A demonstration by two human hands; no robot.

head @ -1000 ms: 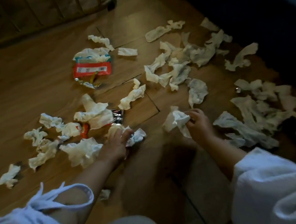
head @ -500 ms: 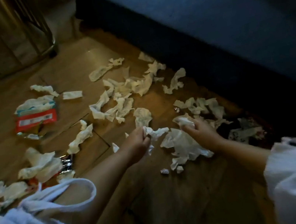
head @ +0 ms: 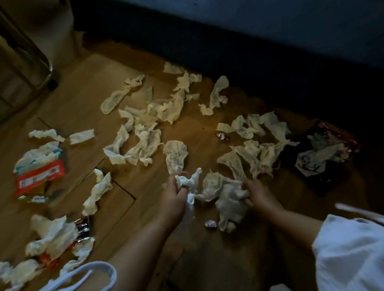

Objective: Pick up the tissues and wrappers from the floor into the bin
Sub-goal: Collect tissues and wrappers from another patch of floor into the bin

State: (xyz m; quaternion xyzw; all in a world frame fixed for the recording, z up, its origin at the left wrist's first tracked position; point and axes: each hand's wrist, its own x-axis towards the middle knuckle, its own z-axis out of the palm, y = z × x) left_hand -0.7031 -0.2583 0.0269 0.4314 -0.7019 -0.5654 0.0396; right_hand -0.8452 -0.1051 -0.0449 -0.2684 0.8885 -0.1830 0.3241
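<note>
Left hand: the left hand [head: 172,197] is curled round a crumpled tissue [head: 188,183], low over the boards.
Right hand: the right hand [head: 256,194] clutches a tissue bundle [head: 228,200] whose lower end trails onto the floor. The two handfuls sit just beside each other (blur hides whether they touch).
Far edge: a dark blue furniture side [head: 253,15] runs diagonally from top centre to the right, with its base in deep shadow. The loose tissues [head: 151,116] spread almost up to it.
Left edge: a metal frame [head: 46,67] stands at the upper left, apart from the litter.
Open room: bare boards lie between the forearms and toward the camera, with another bare stretch below the metal frame.
Wrappers: a red-and-white wrapper [head: 39,173] lies at the left and a dark wrapper [head: 313,158] at the right by the shadow. A small foil wrapper [head: 221,136] sits among the right-hand tissues, and a crumpled scrap [head: 210,224] just beside the bundle. A silver wrapper [head: 83,228] is half under tissues at the lower left.
Surface: a wooden floor [head: 91,90] with visible plank seams, dimly and warmly lit.
Clothing: white sleeves [head: 379,254] cover both upper arms.
</note>
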